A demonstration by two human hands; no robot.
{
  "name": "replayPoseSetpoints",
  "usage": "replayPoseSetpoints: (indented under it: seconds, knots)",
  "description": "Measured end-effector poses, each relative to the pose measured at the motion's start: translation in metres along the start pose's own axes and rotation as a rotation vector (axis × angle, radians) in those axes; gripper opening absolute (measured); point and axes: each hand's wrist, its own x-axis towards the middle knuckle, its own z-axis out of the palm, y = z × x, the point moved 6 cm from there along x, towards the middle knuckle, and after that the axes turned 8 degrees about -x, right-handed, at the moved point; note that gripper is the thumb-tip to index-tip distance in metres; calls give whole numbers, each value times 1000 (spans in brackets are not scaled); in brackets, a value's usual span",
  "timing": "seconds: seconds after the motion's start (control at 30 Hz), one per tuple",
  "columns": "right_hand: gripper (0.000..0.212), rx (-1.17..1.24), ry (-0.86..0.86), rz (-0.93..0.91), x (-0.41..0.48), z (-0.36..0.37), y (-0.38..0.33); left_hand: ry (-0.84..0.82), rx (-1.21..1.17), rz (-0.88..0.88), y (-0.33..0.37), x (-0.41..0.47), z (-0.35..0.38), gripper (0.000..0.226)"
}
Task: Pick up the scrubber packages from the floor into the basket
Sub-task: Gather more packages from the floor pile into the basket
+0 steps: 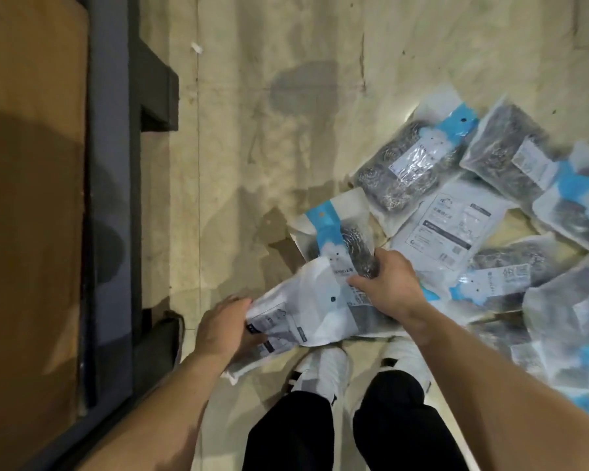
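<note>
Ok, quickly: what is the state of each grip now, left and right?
Left grip: closed, holds the white package by its edge.
Right grip: closed, grips the blue-striped package.

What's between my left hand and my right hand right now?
A white scrubber package spans the gap, with the left hand gripping one end and the right hand the other, seen in the head view.

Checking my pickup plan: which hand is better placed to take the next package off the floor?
Right. The right hand grips the blue-striped package beside the pile; the left hand holds a white package, farther from the pile.
</note>
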Motion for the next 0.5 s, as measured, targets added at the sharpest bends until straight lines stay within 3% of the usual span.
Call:
replayPoseSetpoints:
  seconds: [0.07, 0.23, 0.37, 0.5]
  knots:
    - [26, 16, 54, -24, -27, -26, -5, 55, -90, -43, -1, -31, -25, 34]
    - [27, 102, 169, 36, -137, -124, -18, 166, -312, -164, 26, -130, -115, 39]
    - [35, 225, 221, 176, -268, -201, -21, 187, -579, -88, 71, -223, -197, 38]
    - [33, 388, 281, 281, -408, -267, -26, 128, -646, 21, 122, -334, -285, 35]
